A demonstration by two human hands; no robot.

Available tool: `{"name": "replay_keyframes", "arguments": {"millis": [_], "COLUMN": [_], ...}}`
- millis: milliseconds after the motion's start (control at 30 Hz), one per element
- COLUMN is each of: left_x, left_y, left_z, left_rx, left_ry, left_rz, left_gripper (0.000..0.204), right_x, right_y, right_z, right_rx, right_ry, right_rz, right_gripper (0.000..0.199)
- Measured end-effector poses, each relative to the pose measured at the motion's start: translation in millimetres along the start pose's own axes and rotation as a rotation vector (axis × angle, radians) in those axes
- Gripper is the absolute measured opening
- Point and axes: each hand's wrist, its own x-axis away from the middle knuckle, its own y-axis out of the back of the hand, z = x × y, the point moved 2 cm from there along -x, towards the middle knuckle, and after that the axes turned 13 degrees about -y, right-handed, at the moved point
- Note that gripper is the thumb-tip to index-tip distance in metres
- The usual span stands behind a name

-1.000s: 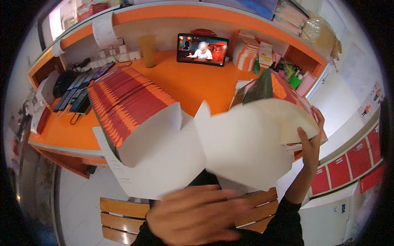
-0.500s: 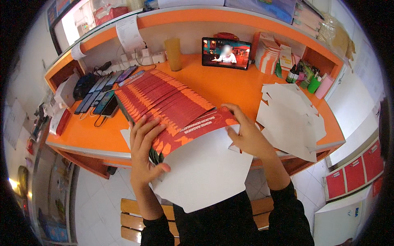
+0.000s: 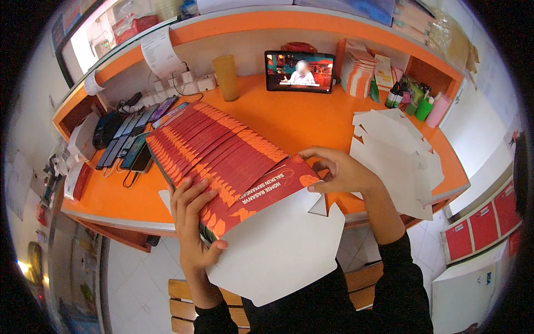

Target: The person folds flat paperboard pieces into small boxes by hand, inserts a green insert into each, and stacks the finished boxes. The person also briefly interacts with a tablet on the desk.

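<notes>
A fanned stack of red and orange printed cardboard sheets [image 3: 219, 145] lies slantwise on the orange desk, overhanging its near edge. From its front end a white, notch-cornered cardboard sheet [image 3: 278, 250] spreads toward my lap. My left hand [image 3: 194, 217] grips the stack's left edge, fingers on the red print and thumb by the white sheet's edge. At the opposite corner my right hand [image 3: 342, 175] is closed, thumb and index finger pinching the front red cardboard sheet. Whether the red and white parts are one piece I cannot tell.
White cut cardboard sheets [image 3: 392, 156] lie on the desk's right. Several phones [image 3: 125, 136] with cables are at the left. A tan cup [image 3: 226, 78] and a tablet [image 3: 300, 71] playing video stand behind. Cartons [image 3: 356, 69] and a green pen holder [image 3: 424, 108] are back right.
The white sheet's front edge has swung lower, and a notch shows at its right corner. My right hand has shifted slightly right and its fingers have curled in. My left hand stays on the stack.
</notes>
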Motion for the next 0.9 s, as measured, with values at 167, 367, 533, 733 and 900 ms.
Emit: {"name": "replay_keyframes", "arguments": {"millis": [167, 367, 533, 733, 900], "left_x": [0.9, 2.6, 2.7, 5.0, 2.0], "left_y": [-1.1, -1.9, -3.9, -1.1, -1.5], "left_z": [1.7, 3.6, 0.6, -0.8, -2.7], "left_rx": [0.003, 0.003, 0.018, 0.000, -0.020], "left_ry": [-0.003, 0.010, 0.018, 0.055, 0.036], "left_rz": [0.001, 0.001, -0.006, 0.018, 0.036], "left_gripper": [0.087, 0.090, 0.093, 0.097, 0.097], "right_x": [-6.8, -1.4, -0.5, 6.0, 1.3], "right_y": [6.3, 7.1, 5.4, 4.0, 3.5], "right_z": [6.5, -1.9, 4.9, 13.7, 9.9], "right_rx": [0.028, 0.009, 0.174, 0.197, 0.232], "right_ry": [0.000, 0.062, 0.129, 0.160, 0.094], "right_rz": [0.074, 0.069, 0.060, 0.081, 0.103], "right_gripper": [0.067, 0.068, 0.072, 0.071, 0.066]}}
